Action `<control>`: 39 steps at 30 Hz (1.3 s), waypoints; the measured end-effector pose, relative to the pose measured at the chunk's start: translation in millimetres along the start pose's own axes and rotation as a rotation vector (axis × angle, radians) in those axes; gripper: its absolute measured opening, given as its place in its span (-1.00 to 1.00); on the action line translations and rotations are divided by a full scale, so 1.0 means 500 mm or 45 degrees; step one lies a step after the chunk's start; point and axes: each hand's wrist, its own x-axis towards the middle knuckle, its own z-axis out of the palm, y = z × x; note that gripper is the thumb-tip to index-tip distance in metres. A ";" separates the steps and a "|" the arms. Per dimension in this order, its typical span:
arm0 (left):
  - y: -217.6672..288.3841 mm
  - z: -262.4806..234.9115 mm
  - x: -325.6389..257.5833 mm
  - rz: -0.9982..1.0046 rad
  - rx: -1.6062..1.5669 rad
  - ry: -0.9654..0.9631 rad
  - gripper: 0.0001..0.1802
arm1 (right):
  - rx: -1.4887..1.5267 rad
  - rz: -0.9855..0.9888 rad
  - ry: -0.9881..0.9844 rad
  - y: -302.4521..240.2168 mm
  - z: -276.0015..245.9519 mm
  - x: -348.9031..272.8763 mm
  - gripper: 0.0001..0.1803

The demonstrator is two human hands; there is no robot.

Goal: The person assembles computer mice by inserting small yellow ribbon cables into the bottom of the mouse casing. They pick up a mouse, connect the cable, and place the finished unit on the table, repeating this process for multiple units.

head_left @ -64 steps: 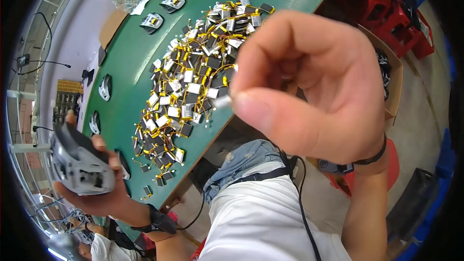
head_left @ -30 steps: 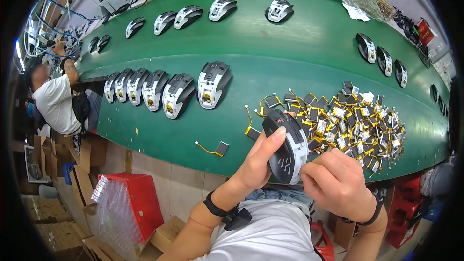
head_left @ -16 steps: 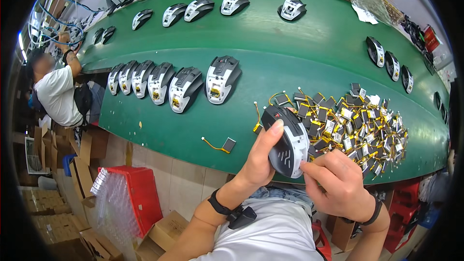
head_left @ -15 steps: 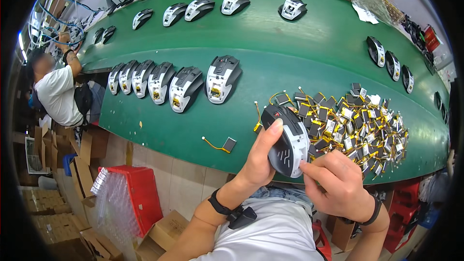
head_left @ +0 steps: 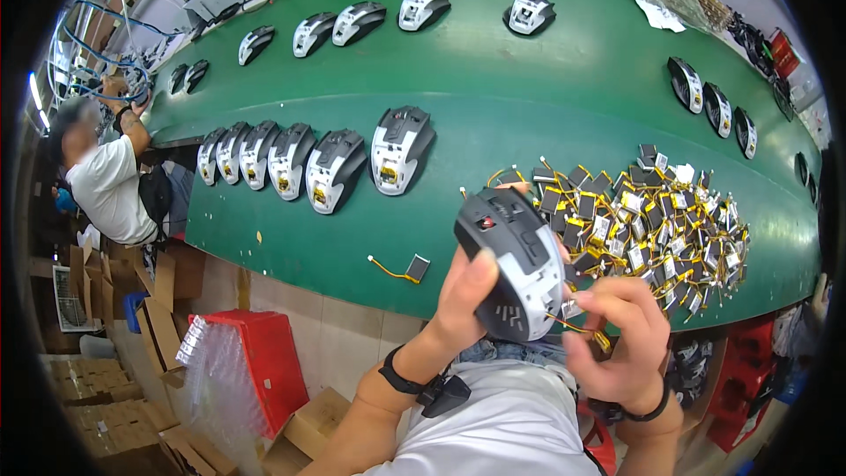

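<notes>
Head view: left hand [head_left: 460,304] clamps mouse [head_left: 522,269]; right hand [head_left: 636,348] sits parted just beside, thin wire [head_left: 571,327] between; battery pile [head_left: 652,229] lies beyond.

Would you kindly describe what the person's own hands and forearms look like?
The left hand and right hand are ungloved, the forearms bare. A black strap with a dark blocky attachment circles the left wrist; a slim black band, the right.

Behind the held mouse [head_left: 518,266], the table [head_left: 529,110] bears a mouse row [head_left: 289,163] left, battery pile [head_left: 648,234] right.
</notes>
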 end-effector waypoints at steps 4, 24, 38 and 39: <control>-0.012 -0.004 0.006 -0.041 -0.175 0.093 -0.20 | -0.227 -0.381 0.209 0.028 0.064 -0.005 -0.56; -0.013 0.004 0.019 -0.021 -0.105 0.191 -0.22 | -0.201 -0.300 0.166 0.057 0.031 0.021 -0.62; -0.015 -0.047 0.034 0.106 -0.365 -0.066 -0.14 | 1.242 0.521 0.505 0.080 0.080 0.007 -0.69; -0.015 -0.050 0.033 0.086 -0.337 -0.086 -0.12 | 1.402 0.552 0.583 0.073 0.076 0.017 -0.66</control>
